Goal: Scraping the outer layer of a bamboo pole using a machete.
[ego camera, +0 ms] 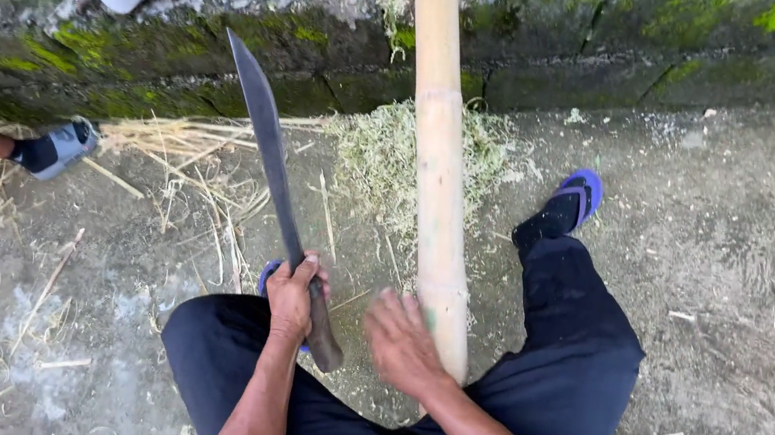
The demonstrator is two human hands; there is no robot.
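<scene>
- Head view: I am looking down at my own lap and legs in dark trousers, with blue sandals (581, 189) on my feet.
- My left hand (294, 293) is clenching the dark handle of a long machete (268, 145), its blade pointing up and away from me, tilting slightly left.
- My right hand (402, 343) is blurring beside the bamboo pole (440, 154); I cannot tell whether its fingers are gripping or merely touching it.
- The pole is pale tan, smooth, with a visible node ring, running from between my knees to the wall.
- Pale shavings (387, 152) are lying at the wall's foot beside the pole.
- The ground is grey concrete (755, 259), scattered with dry straw (184, 159).
- The mossy stone wall (125, 70) is crossing the top.
</scene>
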